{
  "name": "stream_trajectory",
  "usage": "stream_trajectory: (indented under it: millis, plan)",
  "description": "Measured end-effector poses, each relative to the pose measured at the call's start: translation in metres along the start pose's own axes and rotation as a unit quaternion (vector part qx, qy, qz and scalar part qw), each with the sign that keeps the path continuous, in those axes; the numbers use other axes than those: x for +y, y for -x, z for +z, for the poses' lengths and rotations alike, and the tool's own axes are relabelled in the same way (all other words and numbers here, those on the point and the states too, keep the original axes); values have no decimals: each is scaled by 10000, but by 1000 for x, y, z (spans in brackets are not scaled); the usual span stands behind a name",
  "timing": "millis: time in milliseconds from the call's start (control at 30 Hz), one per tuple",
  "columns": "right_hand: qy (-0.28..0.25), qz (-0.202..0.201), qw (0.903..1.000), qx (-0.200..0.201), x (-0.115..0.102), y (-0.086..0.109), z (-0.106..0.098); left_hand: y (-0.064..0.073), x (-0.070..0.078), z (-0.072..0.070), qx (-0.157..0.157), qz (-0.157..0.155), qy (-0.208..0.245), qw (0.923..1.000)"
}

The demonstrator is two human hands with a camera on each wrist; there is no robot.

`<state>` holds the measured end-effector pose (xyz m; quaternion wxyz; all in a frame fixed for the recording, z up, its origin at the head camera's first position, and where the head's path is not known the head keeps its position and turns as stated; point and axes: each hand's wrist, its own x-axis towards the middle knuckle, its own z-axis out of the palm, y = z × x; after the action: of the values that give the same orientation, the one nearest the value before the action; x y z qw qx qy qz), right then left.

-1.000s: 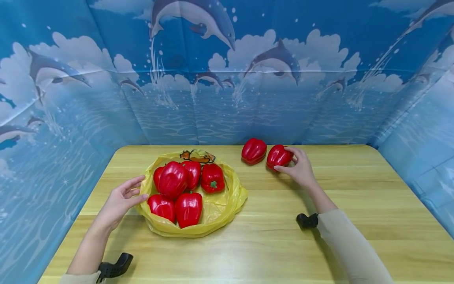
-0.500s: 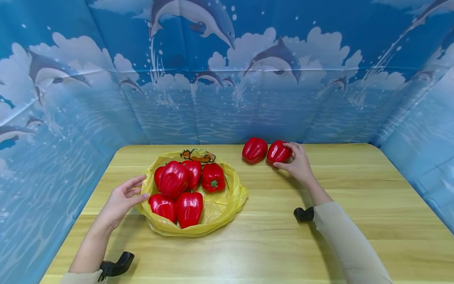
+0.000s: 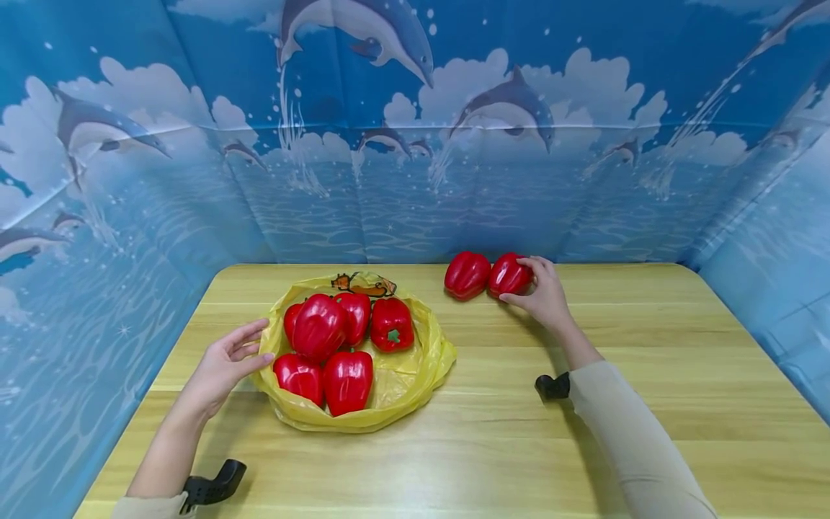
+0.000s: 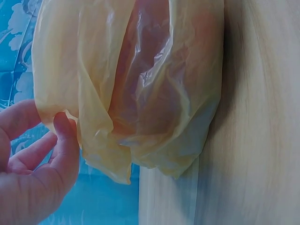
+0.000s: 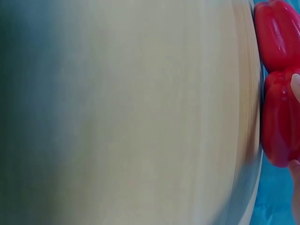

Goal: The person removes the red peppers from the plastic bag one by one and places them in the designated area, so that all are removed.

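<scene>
Near the table's back edge my right hand (image 3: 546, 297) grips a red bell pepper (image 3: 508, 275) from its right side, thumb at the front and fingers behind. A second red bell pepper (image 3: 467, 275) lies right against its left side; the right wrist view shows the two in contact. To the left stands a yellow plastic bag (image 3: 436, 355), its mouth spread wide, with several red bell peppers (image 3: 349, 382) inside. My left hand (image 3: 220, 367) pinches the bag's left rim between thumb and fingers. The bag's outer wall (image 4: 154, 93) hangs in folds in the left wrist view.
A light wooden table (image 3: 493, 447) carries everything. Blue cloth (image 3: 402, 202) printed with dolphins rises behind its back edge and along both sides. A black wrist mount (image 3: 214, 484) sits on the left forearm, another black mount (image 3: 552, 387) on the right.
My right hand has slid its bell pepper slightly back along the table, up against the other pepper. The left hand and the bag have stayed in place.
</scene>
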<state>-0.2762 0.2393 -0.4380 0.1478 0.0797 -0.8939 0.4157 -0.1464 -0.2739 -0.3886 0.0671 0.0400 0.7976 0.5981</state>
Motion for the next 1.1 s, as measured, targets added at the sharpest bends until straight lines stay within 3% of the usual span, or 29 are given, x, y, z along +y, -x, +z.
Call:
stream_trajectory:
  millis: [733, 1100]
  plan:
    - [-29, -65, 10000, 19, -2, 0, -4, 0, 1, 0, -10, 2, 0, 10000]
    - [-65, -49, 9999, -75, -20, 1, -18, -1, 4, 0, -47, 8, -28, 10000]
